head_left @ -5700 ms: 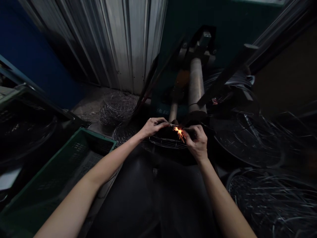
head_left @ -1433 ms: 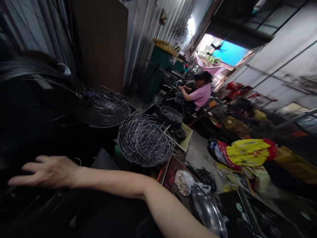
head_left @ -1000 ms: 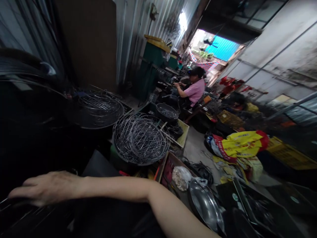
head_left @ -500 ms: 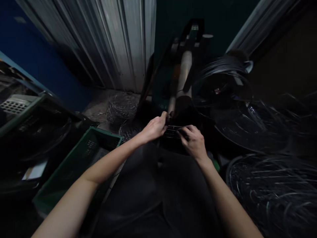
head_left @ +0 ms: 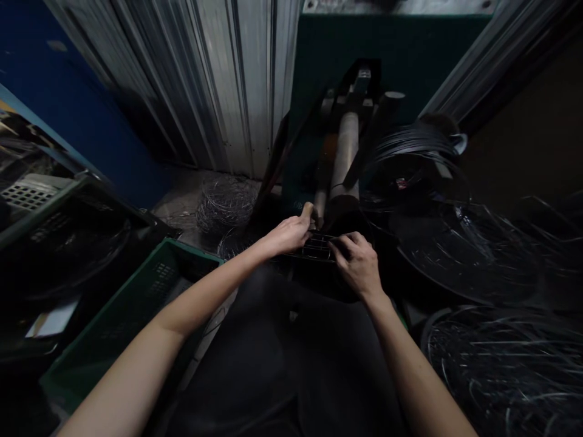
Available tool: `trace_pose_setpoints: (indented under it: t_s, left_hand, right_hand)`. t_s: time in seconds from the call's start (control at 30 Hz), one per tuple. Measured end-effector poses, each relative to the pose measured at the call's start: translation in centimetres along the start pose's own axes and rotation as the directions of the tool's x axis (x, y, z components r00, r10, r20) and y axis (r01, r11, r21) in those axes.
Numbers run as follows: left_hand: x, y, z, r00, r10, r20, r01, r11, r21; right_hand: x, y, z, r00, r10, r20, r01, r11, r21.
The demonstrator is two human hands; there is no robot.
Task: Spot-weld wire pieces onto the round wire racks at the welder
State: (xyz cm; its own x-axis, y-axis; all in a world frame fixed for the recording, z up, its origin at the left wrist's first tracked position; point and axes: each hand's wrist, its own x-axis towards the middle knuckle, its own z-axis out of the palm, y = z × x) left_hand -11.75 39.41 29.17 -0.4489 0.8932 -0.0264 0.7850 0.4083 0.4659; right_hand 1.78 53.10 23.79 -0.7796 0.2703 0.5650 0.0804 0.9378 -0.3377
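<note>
Both my hands are at a small wire grid [head_left: 318,246] in front of a dark green machine [head_left: 392,51]. My left hand [head_left: 290,234] is closed on the grid's left side, its thumb pointing up close to the lower tip of the machine's metal arm [head_left: 346,152]. On the right side, the bent fingers of my right hand [head_left: 357,262] pinch the grid's edge. Thin parallel wires with cross wires show between the hands. Shadow hides the grid's lower part, and I cannot tell whether it touches the machine.
A green plastic crate [head_left: 113,328] stands at my left, with a dark bin [head_left: 68,243] beyond it. Tangled wire [head_left: 225,203] lies on the floor near the corrugated wall [head_left: 228,79]. At right are a wire coil [head_left: 414,141] and a round container of wire pieces [head_left: 505,364].
The view has tilted up slightly, so the machine and crates sit lower in the picture. More of the grid's face shows between my hands, which keep their hold.
</note>
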Motion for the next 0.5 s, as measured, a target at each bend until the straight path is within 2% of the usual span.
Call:
trace_pose_setpoints:
  t_s: [0.1, 0.27, 0.5]
  left_hand:
    - [-0.2, 0.3, -0.7, 0.999, -0.012, 0.03, 0.013, 1.0, -0.026]
    - [-0.7, 0.7, -1.4, 1.0, 0.002, 0.02, 0.0, 0.998, -0.068]
    - [0.9, 0.2, -1.5, 0.998, -0.034, 0.058, 0.032, 0.999, 0.031]
  right_hand:
    - [0.1, 0.0, -0.1, 1.0, 0.013, 0.02, -0.013, 1.0, 0.0]
    - [0.2, -0.1, -0.4, 1.0, 0.019, 0.016, -0.019, 1.0, 0.023]
    - [1.2, 0.8, 0.2, 1.0, 0.004, 0.009, -0.004, 1.0, 0.002]
